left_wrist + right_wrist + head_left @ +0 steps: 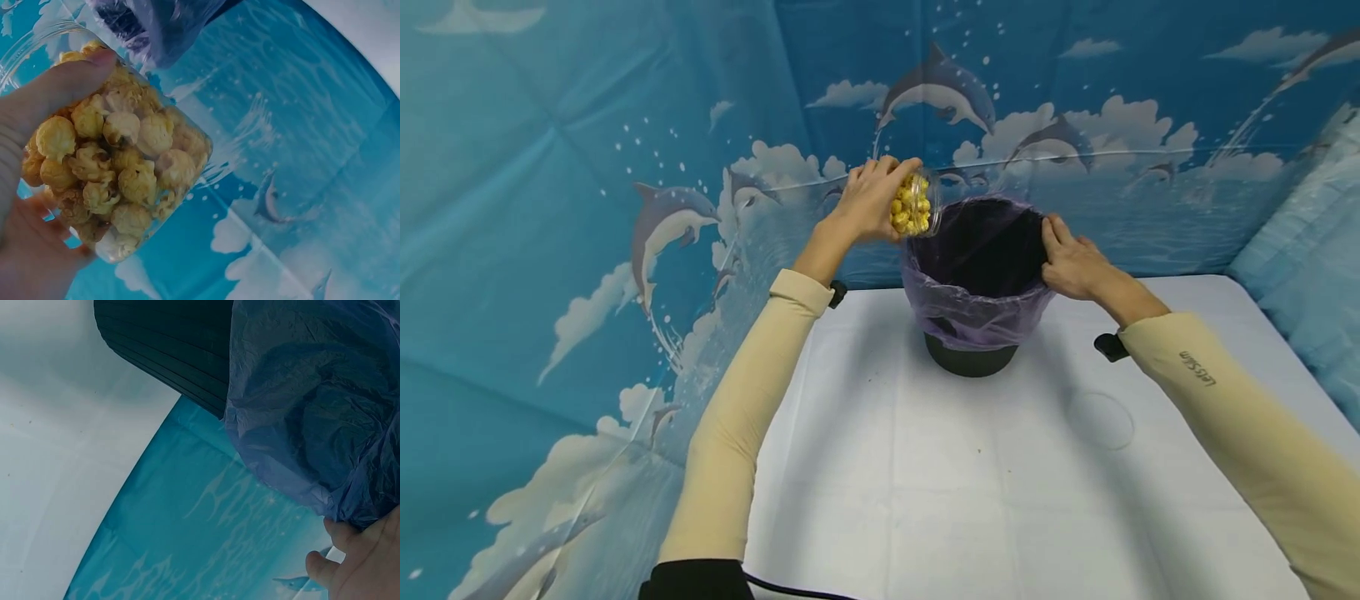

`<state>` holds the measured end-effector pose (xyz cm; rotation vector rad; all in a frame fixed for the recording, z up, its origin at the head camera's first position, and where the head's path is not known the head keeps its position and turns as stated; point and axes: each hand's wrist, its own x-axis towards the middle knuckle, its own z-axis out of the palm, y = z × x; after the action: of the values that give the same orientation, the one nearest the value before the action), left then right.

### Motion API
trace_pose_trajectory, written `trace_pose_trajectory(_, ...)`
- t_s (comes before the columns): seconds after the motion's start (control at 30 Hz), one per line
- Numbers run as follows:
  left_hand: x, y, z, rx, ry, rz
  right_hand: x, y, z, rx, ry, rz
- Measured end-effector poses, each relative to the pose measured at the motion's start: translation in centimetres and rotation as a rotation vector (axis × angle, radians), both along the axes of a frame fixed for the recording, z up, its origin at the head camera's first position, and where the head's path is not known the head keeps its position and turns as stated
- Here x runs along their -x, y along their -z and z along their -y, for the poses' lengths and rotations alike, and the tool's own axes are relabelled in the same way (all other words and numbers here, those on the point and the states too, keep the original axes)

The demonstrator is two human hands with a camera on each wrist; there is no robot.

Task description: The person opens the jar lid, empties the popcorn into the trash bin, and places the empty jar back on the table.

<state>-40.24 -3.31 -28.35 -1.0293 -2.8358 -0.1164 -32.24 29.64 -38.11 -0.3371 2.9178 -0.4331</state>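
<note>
My left hand (871,198) grips a clear jar (917,205) full of yellow popcorn, tipped onto its side with its mouth facing right. It is up beside the left rim of a dark trash bin (972,362). In the left wrist view, the thumb lies across the jar and popcorn (94,162) packs the inside. A thin purple bag (981,315) lines the bin and folds down over its outside. On the bin's right rim, my right hand (1075,265) holds the lined edge; the right wrist view has its fingers against the bag (300,419).
The bin stands near the back edge of a white-covered table (940,467). A clear round lid (1101,420) lies flat right of the bin, and a few small crumbs dot the cloth. Behind hangs a blue dolphin-print curtain (820,50). A black cable (797,592) crosses the front edge.
</note>
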Motion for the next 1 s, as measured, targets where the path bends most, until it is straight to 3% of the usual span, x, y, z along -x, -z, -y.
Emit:
trace_pose_trajectory(0.23,0.3,-1.0,-0.9,0.110,0.012,-0.082,0.0,0.0,-0.1,0.008,0.007,-0.004)
trace_pose_trajectory(1.0,-0.8,-0.6,-3.5,0.285,0.059,-0.207,-0.3,0.2,0.1,0.048,0.010,-0.003)
